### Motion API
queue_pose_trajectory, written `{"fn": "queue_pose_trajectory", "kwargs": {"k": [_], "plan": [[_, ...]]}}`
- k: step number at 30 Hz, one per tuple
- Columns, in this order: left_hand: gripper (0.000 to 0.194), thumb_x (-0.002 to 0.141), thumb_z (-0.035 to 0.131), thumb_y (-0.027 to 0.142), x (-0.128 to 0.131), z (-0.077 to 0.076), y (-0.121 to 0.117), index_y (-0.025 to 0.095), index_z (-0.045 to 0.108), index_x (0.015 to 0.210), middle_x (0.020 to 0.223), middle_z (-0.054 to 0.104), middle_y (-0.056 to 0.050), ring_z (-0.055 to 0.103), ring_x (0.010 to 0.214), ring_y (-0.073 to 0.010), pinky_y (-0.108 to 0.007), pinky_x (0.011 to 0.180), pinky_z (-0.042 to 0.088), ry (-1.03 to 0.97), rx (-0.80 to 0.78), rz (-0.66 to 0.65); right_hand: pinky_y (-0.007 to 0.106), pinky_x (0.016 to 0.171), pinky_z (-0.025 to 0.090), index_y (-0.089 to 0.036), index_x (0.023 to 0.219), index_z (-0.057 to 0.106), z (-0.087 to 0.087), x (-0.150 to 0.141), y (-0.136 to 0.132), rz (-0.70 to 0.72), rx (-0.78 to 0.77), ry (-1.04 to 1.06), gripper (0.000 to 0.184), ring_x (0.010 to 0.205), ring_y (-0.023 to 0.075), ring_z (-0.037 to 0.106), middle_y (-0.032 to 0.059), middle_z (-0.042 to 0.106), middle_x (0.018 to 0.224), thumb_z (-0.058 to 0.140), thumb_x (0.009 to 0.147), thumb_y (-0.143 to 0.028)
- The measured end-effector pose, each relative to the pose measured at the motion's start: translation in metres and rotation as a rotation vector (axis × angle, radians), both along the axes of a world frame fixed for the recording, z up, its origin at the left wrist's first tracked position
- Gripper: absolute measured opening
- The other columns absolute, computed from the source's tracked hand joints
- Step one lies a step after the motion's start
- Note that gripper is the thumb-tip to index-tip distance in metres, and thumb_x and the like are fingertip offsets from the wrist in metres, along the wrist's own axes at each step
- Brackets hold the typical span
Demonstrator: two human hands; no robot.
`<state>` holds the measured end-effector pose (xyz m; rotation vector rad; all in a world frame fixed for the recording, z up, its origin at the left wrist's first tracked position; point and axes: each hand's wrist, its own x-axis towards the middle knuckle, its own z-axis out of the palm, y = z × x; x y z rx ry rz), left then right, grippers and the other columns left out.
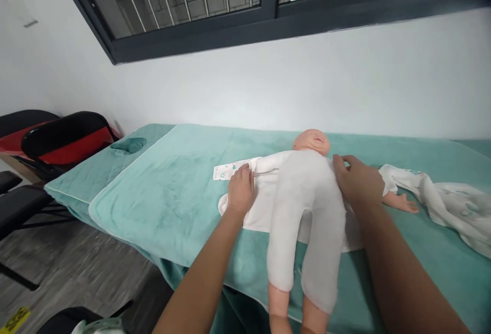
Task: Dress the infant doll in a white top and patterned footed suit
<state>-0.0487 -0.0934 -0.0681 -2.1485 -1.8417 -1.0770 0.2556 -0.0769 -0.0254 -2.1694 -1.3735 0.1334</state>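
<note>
White wall (230,88), teal cover (172,185) beneath doll (309,185)

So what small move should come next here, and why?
Probably draw the printed sleeve toward the shoulder of the baby doll with the left hand: it rests at the sleeve, whose flat end extends past it with no doll hand showing.

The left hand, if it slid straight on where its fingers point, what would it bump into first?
Probably the patterned white sleeve: the left hand seems to touch it, though depth is hard to judge. Past that come the green cover and then the white wall.
</note>
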Motion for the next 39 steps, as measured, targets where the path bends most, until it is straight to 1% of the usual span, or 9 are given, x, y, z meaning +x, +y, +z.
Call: {"fn": "queue_pose_trajectory", "kwargs": {"k": [3, 7, 10, 15, 25, 29, 34, 36, 39], "plan": [[0.031, 0.102, 0.036, 0.029, 0.000, 0.001, -0.001, 0.017, 0.051, 0.126, 0.125, 0.065, -0.014, 0.060, 0.119, -0.0259, -0.042, 0.098, 0.050, -0.066, -0.039, 0.001, 0.057, 0.078, 0.047, -0.021, 0.118, 0.071, 0.006, -0.001, -0.003, 0.031, -0.121, -0.016, 0.070, 0.091, 0.0413, 0.066, 0.0227, 0.071, 0.097, 0.029, 0.090, -0.070], [0.032, 0.102, 0.037, 0.031, 0.001, 0.005, -0.005, 0.020, 0.053, 0.126, 0.127, 0.065, -0.012, 0.061, 0.121, -0.0248, -0.040, 0.099, 0.049, -0.154, -0.081, 0.010, 0.061, 0.090, 0.045, -0.024, 0.120, 0.069, 0.009, -0.002, -0.013, 0.156, -0.086, 0.053, 0.059, 0.101, 0.0412, 0.065, 0.0190, 0.071, 0.109, 0.036, 0.091, -0.064], [0.034, 0.102, 0.036, 0.033, 0.005, 0.011, -0.006, 0.021, 0.054, 0.127, 0.127, 0.067, -0.010, 0.062, 0.117, -0.0248, -0.039, 0.097, 0.049, -0.239, -0.113, 0.029, 0.054, 0.098, 0.046, -0.025, 0.131, 0.061, 0.006, -0.010, -0.018, 0.176, 0.018, 0.288, 0.058, 0.110, 0.0359, 0.063, 0.0144, 0.068, 0.120, 0.044, 0.089, -0.061], [0.030, 0.102, 0.035, 0.037, 0.020, 0.027, 0.003, 0.021, 0.057, 0.113, 0.105, 0.072, -0.008, 0.067, 0.095, -0.0237, -0.034, 0.080, 0.048, -0.399, -0.186, 0.100, 0.041, 0.094, 0.055, -0.031, 0.152, 0.033, -0.002, -0.025, -0.019, 0.259, 0.031, 0.803, 0.085, 0.116, 0.0303, 0.063, 0.0105, 0.054, 0.144, 0.061, 0.079, -0.065], [0.019, 0.098, 0.043, 0.030, 0.039, 0.076, 0.028, 0.021, 0.050, 0.082, 0.081, 0.065, -0.002, 0.059, 0.078, -0.0176, -0.028, 0.072, 0.041, -0.468, -0.234, 0.024, 0.041, 0.106, 0.050, -0.041, 0.156, 0.009, -0.019, -0.050, -0.022, 0.634, 0.001, 1.163, 0.099, 0.133, 0.0244, 0.053, 0.0069, 0.038, 0.157, 0.070, 0.079, -0.055], [0.014, 0.092, 0.053, 0.027, 0.038, 0.108, 0.005, 0.021, 0.050, 0.079, 0.077, 0.062, 0.001, 0.056, 0.072, -0.0152, -0.027, 0.068, 0.040, -0.461, -0.335, -0.048, 0.040, 0.106, 0.049, -0.039, 0.156, 0.009, -0.021, -0.052, -0.022, 0.620, -0.017, 1.156, 0.099, 0.133, 0.0245, 0.053, 0.0078, 0.036, 0.158, 0.069, 0.080, -0.056], [0.015, 0.088, 0.058, 0.036, 0.043, 0.152, -0.056, 0.021, 0.057, 0.085, 0.078, 0.064, 0.002, 0.060, 0.068, -0.0130, -0.025, 0.063, 0.042, -0.587, -0.482, -0.298, 0.040, 0.107, 0.049, -0.039, 0.156, 0.012, -0.021, -0.051, -0.021, 0.591, -0.012, 1.188, 0.100, 0.134, 0.0254, 0.052, 0.0077, 0.037, 0.158, 0.071, 0.078, -0.056], [0.017, 0.089, 0.057, 0.039, 0.039, 0.154, -0.074, 0.022, 0.059, 0.090, 0.073, 0.063, 0.003, 0.061, 0.067, -0.0133, -0.024, 0.062, 0.043, -0.680, -0.452, -0.314, 0.040, 0.109, 0.047, -0.039, 0.156, 0.012, -0.022, -0.051, -0.022, 0.592, -0.012, 1.206, 0.100, 0.135, 0.0245, 0.051, 0.0075, 0.037, 0.158, 0.072, 0.078, -0.056], [0.012, 0.088, 0.056, 0.034, 0.017, 0.135, -0.079, 0.022, 0.061, 0.088, 0.077, 0.066, 0.002, 0.062, 0.071, -0.0140, -0.025, 0.064, 0.044, -0.726, -0.370, -0.154, 0.040, 0.108, 0.047, -0.040, 0.155, 0.013, -0.023, -0.049, -0.021, 0.605, -0.030, 1.219, 0.099, 0.134, 0.0240, 0.052, 0.0072, 0.040, 0.157, 0.072, 0.078, -0.055]]}}
